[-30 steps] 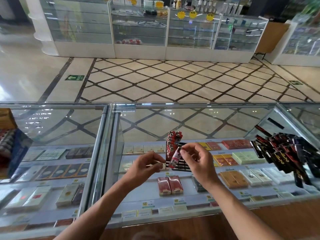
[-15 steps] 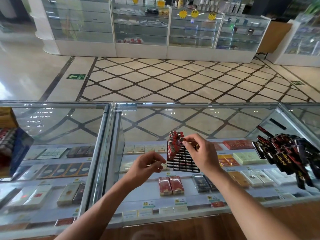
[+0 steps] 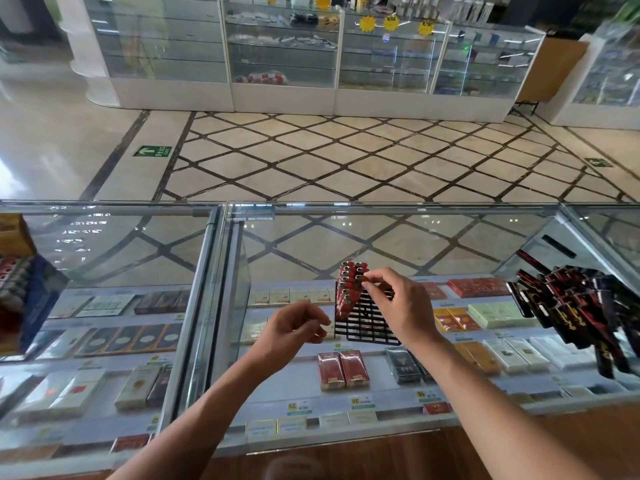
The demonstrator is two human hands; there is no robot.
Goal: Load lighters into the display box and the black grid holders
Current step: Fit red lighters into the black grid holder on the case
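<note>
A black grid holder [image 3: 367,327] stands on the glass counter at the centre. Several red lighters [image 3: 346,291] fill its far-left slots, standing upright. My right hand [image 3: 398,306] reaches over the holder, and its thumb and forefinger pinch the metal top of a red lighter [image 3: 360,278] seated in the second column. My left hand [image 3: 294,327] hovers just left of the holder with loosely curled fingers and nothing visible in it. A blue display box [image 3: 31,299] with lighters in it sits at the far left edge.
A heap of black-and-red lighters [image 3: 575,306] lies on the glass at the right. Under the glass counter [image 3: 398,244], shelves carry cigarette packs [image 3: 343,370] and price tags. A metal frame [image 3: 204,271] divides the counter into two cases.
My right hand carried a red lighter from in front of the holder up to its far rows and lowered it into a slot. My left hand stayed nearly still.
</note>
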